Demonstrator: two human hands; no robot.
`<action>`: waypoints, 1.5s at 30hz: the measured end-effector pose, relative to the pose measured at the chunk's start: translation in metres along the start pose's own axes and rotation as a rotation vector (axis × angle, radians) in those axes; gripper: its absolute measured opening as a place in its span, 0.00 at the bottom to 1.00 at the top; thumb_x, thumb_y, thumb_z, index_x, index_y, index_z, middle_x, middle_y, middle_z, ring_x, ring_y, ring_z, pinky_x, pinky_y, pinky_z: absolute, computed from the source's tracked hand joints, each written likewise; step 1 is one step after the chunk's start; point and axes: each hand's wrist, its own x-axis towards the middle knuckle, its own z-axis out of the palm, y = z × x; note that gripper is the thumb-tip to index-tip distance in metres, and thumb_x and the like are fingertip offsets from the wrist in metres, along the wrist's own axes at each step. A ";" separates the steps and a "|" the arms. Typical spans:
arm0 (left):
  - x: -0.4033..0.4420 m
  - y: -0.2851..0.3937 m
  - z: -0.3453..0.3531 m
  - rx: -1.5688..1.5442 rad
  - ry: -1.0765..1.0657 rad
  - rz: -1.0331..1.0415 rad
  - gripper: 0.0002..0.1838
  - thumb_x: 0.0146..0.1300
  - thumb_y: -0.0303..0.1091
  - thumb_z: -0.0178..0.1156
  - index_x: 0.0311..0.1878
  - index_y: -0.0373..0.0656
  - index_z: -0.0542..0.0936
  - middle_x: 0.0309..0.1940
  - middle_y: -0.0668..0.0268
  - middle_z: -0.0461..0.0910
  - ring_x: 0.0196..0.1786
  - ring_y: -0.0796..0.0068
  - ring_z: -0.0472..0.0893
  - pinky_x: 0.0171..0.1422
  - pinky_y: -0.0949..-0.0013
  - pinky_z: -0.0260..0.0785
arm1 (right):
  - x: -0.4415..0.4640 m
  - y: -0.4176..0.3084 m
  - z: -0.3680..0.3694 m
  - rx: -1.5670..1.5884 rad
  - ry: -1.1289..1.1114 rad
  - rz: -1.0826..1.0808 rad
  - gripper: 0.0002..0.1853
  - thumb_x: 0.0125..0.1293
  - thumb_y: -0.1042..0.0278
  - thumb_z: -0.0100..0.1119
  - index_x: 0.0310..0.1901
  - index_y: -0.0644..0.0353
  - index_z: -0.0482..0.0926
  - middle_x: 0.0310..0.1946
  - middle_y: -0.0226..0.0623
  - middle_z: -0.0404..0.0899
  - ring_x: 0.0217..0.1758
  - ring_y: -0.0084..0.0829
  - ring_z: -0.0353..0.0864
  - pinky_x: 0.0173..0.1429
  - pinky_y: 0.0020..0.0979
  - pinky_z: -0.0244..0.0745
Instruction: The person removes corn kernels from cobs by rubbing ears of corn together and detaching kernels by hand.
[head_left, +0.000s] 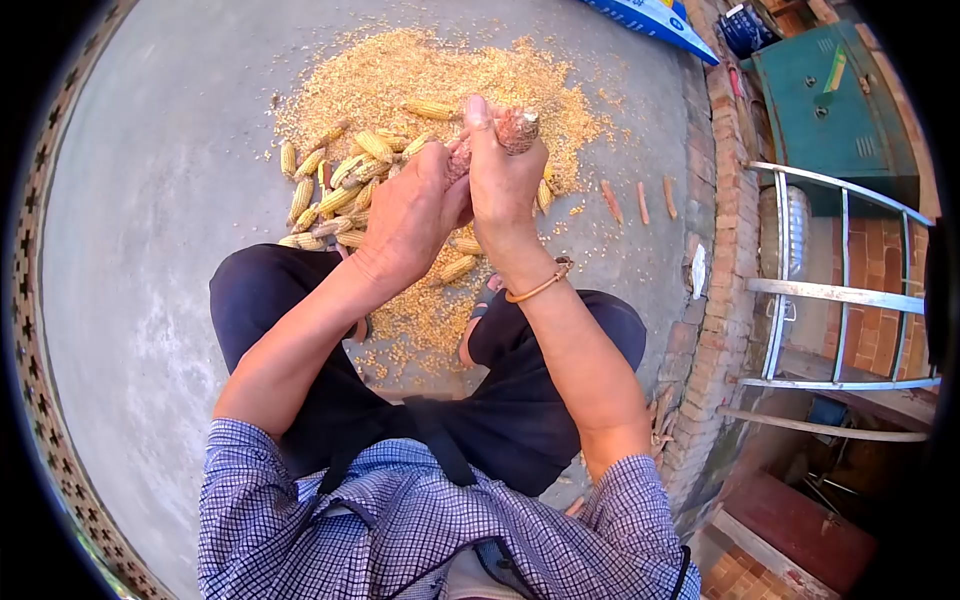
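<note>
A reddish, mostly stripped corn cob (518,130) is held up in front of me, slanting between both hands. My right hand (505,185) is closed around it, thumb pointing up along its side. My left hand (412,205) is closed at the cob's lower left end, its fingers partly hidden. Below and beyond my hands lies a wide pile of loose yellow kernels (350,85) on the concrete floor. Several whole ears of corn (350,172) are heaped at the near left edge of the pile, and one ear (430,109) rests on the kernels.
Several bare cobs (642,202) lie on the floor to the right. A low brick edge (708,300) runs along that side, with a metal ladder (840,290) and a green cabinet (835,105) past it. A blue bag (660,25) is at the top.
</note>
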 end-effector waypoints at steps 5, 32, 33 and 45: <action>-0.002 0.005 0.006 0.071 0.000 0.066 0.15 0.67 0.35 0.60 0.46 0.36 0.68 0.35 0.44 0.79 0.38 0.43 0.81 0.38 0.53 0.72 | 0.014 0.010 -0.004 0.130 0.162 0.086 0.15 0.68 0.67 0.58 0.23 0.61 0.73 0.20 0.26 0.73 0.22 0.19 0.70 0.27 0.29 0.65; -0.002 0.016 0.002 -1.181 -0.332 -0.500 0.19 0.79 0.49 0.40 0.44 0.41 0.70 0.23 0.69 0.68 0.16 0.84 0.62 0.18 0.79 0.54 | 0.014 0.016 -0.014 -0.147 0.116 -0.147 0.19 0.70 0.62 0.60 0.22 0.62 0.74 0.18 0.28 0.76 0.21 0.21 0.70 0.27 0.32 0.65; 0.001 0.016 -0.004 -1.312 -0.360 -0.523 0.20 0.79 0.50 0.41 0.45 0.41 0.70 0.24 0.69 0.68 0.16 0.85 0.62 0.18 0.80 0.54 | 0.015 0.006 -0.015 -0.143 0.077 -0.127 0.19 0.70 0.61 0.61 0.23 0.62 0.75 0.18 0.28 0.77 0.21 0.20 0.71 0.27 0.32 0.65; 0.008 0.001 -0.029 -1.647 -0.479 -0.646 0.23 0.79 0.52 0.40 0.47 0.38 0.71 0.24 0.69 0.68 0.13 0.86 0.60 0.13 0.80 0.53 | 0.026 -0.016 -0.042 -0.044 -0.322 0.116 0.16 0.71 0.56 0.60 0.47 0.62 0.81 0.37 0.31 0.84 0.39 0.21 0.81 0.42 0.24 0.73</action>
